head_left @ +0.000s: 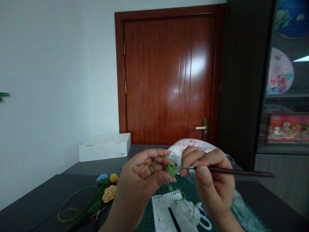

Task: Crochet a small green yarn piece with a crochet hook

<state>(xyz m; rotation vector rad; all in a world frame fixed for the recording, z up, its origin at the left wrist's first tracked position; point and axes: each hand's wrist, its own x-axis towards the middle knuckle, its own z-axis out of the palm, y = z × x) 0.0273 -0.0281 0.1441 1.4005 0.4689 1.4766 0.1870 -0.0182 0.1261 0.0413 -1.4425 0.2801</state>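
Observation:
Between the thumb and fingers of my left hand (pixel 145 174) is a small green crochet piece (pixel 171 169). Green yarn (pixel 154 164) loops around the fingers of that hand. My right hand (pixel 212 174) grips a crochet hook (pixel 231 171) with a dark brown handle and a thin metal shaft. The hook's tip meets the green piece; whether it passes through a stitch is too small to tell. Both hands are raised above the table. Below them lie a written notepad page (pixel 160 209), a black pen (pixel 174 219) and a fluffy white clump (pixel 188 214).
Crocheted flowers (pixel 109 193) with green stems lie at the left beside pliers (pixel 98 213). White-handled scissors (pixel 205 222) rest on the green cutting mat (pixel 146 222). Behind are a white box (pixel 103 149) and a printed plastic bag (pixel 193 144). Clear plastic (pixel 248 212) lies at the right.

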